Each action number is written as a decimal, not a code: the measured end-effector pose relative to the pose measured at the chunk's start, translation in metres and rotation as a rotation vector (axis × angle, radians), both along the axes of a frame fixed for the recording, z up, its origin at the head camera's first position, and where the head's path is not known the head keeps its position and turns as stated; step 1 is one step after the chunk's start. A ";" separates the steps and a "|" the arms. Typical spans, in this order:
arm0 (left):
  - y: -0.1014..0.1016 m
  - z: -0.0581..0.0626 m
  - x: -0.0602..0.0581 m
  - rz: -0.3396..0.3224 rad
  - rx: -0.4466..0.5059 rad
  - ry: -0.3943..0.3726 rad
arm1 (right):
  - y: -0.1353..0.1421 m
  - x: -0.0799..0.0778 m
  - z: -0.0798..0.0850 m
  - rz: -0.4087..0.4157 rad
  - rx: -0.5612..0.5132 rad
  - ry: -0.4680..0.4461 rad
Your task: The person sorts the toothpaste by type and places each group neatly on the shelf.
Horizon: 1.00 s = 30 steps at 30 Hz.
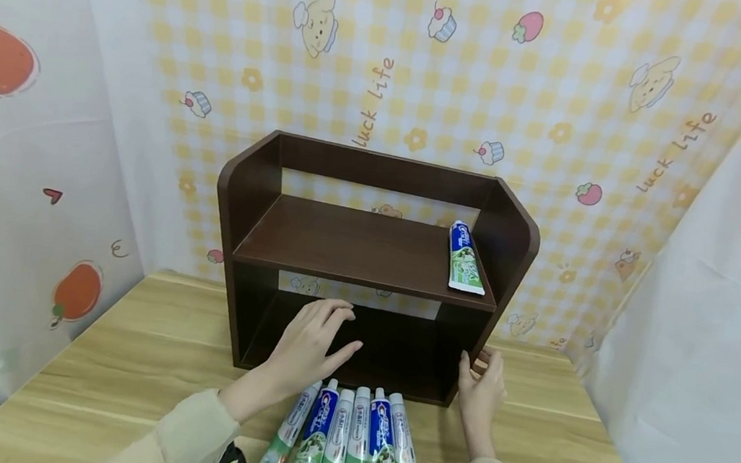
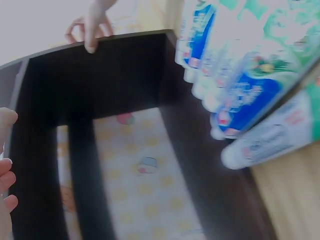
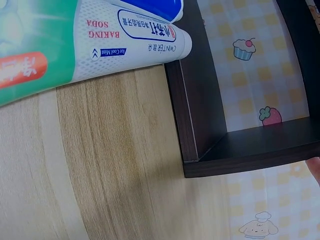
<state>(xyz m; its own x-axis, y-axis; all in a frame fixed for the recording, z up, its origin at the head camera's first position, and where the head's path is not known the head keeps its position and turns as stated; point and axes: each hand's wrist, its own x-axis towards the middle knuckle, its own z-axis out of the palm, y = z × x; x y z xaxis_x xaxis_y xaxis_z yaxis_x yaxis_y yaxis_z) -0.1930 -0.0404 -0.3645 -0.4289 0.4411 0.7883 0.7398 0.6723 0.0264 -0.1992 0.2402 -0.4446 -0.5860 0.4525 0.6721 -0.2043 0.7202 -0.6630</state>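
Six toothpaste tubes [image 1: 358, 444] lying nearest, caps [image 1: 333, 384] toward dark shelf [image 1: 383, 166]; probably soft, light, slick, best pinched mid-body. Shelf standing on tabletop [image 1: 163, 331], likely stiff, side panels [image 1: 511, 247] giving hold. Left hand [image 1: 311, 340] hovering near leftmost caps, thumb and fingers apart, empty. Right hand [image 1: 484, 388] clamping fingers round right side panel. Seventh tube [image 1: 466, 258] resting on upper board [image 1: 342, 247].

Dark brown shelf [image 1: 343, 245], yellow-and-white checked backdrop [image 1: 463, 85]!
And here's blue, white and green across the toothpaste tubes [image 1: 337, 442], pale beige on the sleeves [image 1: 184, 432], tan wood grain along the table [image 1: 147, 359].
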 end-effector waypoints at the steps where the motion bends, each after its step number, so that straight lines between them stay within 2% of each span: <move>1: -0.003 -0.004 0.001 0.011 -0.005 -0.007 | 0.000 0.000 0.000 0.001 -0.002 0.002; 9: -0.026 -0.038 0.013 0.100 0.006 -0.137 | -0.003 -0.001 0.001 0.011 -0.014 0.007; 12: -0.031 -0.049 0.017 0.143 -0.009 -0.241 | -0.003 -0.001 0.001 0.024 -0.029 0.012; 16: -0.035 -0.060 0.023 0.175 -0.039 -0.431 | -0.002 -0.001 0.001 0.023 -0.035 0.015; 19: -0.038 -0.067 0.025 0.180 -0.019 -0.528 | -0.002 -0.001 0.002 0.020 -0.036 0.009; 24: -0.044 -0.080 0.027 0.183 0.033 -0.640 | -0.002 -0.001 0.001 0.019 -0.045 0.003; 30: -0.052 -0.096 0.029 0.140 0.070 -0.842 | -0.004 -0.001 0.001 0.003 -0.037 0.015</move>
<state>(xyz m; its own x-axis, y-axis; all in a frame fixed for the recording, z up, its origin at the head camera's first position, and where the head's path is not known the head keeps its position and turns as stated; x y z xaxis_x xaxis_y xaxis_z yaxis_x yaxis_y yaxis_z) -0.1643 -0.0922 -0.4601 -0.9308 0.3022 0.2056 0.3648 0.7324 0.5749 -0.1998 0.2366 -0.4436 -0.5772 0.4755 0.6639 -0.2169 0.6945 -0.6860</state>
